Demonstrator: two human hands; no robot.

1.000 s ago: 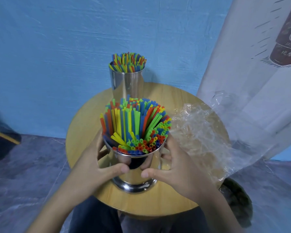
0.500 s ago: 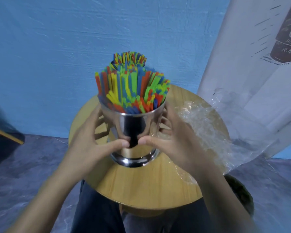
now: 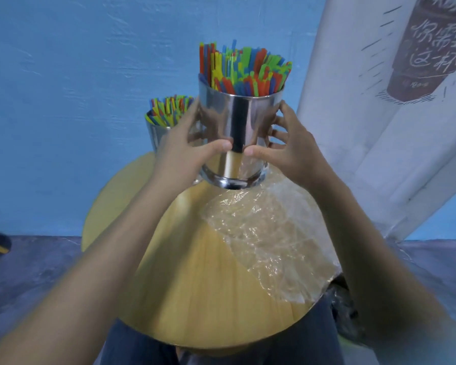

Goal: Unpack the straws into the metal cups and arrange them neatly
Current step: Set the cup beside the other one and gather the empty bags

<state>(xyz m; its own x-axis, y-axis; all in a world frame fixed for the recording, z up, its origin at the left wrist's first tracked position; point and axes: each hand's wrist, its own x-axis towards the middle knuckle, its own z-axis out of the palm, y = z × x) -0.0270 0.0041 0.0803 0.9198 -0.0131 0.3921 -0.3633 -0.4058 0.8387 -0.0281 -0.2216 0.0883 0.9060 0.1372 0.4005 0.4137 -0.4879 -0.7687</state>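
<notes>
Left hand (image 3: 179, 151) and right hand (image 3: 292, 151) grip one shiny cylindrical metal cup (image 3: 241, 122) at the far edge of the round pale wooden counter (image 3: 195, 299).
Each hand wraps curled fingers and thumb round the cup wall; the thumb tips nearly meet on the near side. The cup is upright; whether its base touches the counter, I cannot tell. Multicoloured plastic straws (image 3: 245, 69) stand packed in it, tops uneven. A second metal cup (image 3: 154, 133), also full of straws, sits at the counter's far left, partly behind the left hand. A crumpled clear plastic wrapper (image 3: 269, 238) lies on the counter's right half.
</notes>
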